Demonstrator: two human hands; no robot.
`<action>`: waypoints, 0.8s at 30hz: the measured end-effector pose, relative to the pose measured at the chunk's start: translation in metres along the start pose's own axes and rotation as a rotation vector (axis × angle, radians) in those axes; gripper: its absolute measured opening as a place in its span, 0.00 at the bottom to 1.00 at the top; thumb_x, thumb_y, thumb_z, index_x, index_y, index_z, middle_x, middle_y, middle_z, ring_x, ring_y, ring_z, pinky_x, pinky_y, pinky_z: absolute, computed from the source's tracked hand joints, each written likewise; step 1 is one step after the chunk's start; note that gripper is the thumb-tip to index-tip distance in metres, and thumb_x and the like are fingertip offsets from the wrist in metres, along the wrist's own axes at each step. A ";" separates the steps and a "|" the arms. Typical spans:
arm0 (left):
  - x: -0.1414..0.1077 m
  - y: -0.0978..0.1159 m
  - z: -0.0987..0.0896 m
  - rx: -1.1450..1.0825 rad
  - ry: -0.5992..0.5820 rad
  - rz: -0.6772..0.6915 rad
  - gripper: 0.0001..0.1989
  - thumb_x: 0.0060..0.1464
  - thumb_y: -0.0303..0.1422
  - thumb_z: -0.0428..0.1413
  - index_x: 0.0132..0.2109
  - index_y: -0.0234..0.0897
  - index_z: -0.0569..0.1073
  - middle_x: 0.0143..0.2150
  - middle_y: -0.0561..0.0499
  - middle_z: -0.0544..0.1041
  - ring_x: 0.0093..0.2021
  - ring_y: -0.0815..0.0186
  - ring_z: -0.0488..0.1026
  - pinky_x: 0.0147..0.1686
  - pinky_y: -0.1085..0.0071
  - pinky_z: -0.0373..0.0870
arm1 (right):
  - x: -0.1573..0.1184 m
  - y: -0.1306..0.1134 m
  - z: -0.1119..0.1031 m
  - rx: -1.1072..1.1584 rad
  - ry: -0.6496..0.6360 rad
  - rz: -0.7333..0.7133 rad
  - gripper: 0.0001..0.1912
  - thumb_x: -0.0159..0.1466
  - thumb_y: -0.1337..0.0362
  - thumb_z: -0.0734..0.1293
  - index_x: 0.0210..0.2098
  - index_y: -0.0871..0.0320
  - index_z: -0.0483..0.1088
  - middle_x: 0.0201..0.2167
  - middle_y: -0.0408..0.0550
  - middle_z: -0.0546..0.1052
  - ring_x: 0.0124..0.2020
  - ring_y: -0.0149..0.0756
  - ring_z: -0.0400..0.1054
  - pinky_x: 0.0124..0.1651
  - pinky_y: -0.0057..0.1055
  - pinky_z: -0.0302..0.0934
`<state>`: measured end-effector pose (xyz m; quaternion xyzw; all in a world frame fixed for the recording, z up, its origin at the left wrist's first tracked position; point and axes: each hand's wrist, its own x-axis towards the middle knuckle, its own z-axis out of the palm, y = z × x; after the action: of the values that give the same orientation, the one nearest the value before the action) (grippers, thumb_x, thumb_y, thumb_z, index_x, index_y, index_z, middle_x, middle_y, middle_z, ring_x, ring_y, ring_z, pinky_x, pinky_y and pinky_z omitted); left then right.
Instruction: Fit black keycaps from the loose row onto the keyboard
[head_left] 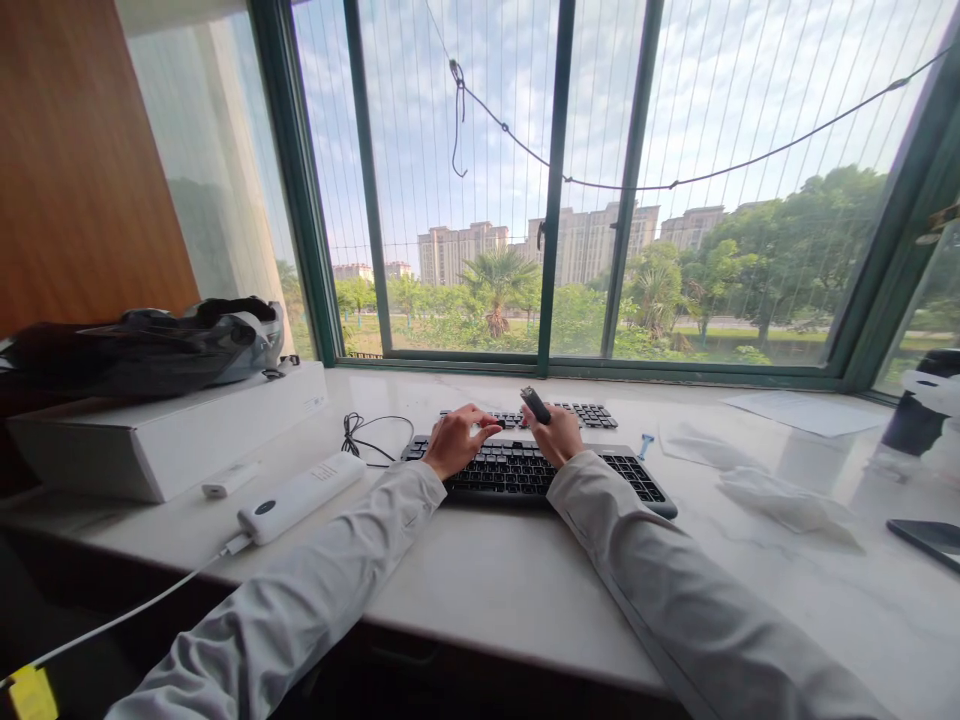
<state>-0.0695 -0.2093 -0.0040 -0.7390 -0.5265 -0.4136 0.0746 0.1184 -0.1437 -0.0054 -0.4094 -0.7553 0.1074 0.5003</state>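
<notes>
A black keyboard [517, 470] lies on the white counter, and some keycaps seem to be off it. Behind it, loose black keycaps [592, 414] are laid out in rows. Over the keyboard's back left part, my left hand [459, 440] is closed in a pinch, with a small dark keycap [501, 424] at its fingertips. My right hand [561, 436] grips a short black brush-like tool [535, 404], its paler end pointing up and away. What lies under my right fingers is hidden.
A small blue tool [646, 445] lies right of the keyboard. Clear plastic bags [787, 495] and a phone [930, 540] are farther right. To the left are a black cable [356, 440], a white power strip [300, 497] and a white box [150, 440]. A window stands behind.
</notes>
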 end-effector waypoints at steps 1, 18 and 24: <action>0.000 0.001 -0.001 0.005 0.011 0.001 0.15 0.57 0.44 0.52 0.41 0.41 0.77 0.40 0.49 0.76 0.40 0.65 0.72 0.39 0.72 0.65 | -0.001 0.000 0.002 -0.041 -0.034 -0.028 0.16 0.59 0.55 0.62 0.21 0.57 0.72 0.20 0.48 0.73 0.23 0.35 0.64 0.28 0.29 0.48; -0.001 0.001 -0.002 0.060 -0.022 0.094 0.11 0.54 0.39 0.57 0.42 0.39 0.75 0.42 0.50 0.77 0.43 0.63 0.74 0.42 0.71 0.66 | -0.012 -0.006 0.015 -0.211 -0.177 -0.136 0.14 0.60 0.52 0.63 0.31 0.54 0.74 0.25 0.46 0.77 0.27 0.36 0.69 0.30 0.27 0.51; -0.001 -0.002 0.000 0.115 -0.024 0.092 0.12 0.51 0.41 0.59 0.42 0.41 0.75 0.41 0.51 0.79 0.42 0.61 0.75 0.40 0.71 0.67 | -0.014 -0.006 0.014 -0.264 -0.213 -0.129 0.14 0.60 0.51 0.63 0.35 0.52 0.73 0.28 0.46 0.78 0.32 0.37 0.71 0.33 0.27 0.54</action>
<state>-0.0716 -0.2096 -0.0055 -0.7620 -0.5157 -0.3697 0.1295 0.1058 -0.1545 -0.0179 -0.4087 -0.8363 0.0178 0.3651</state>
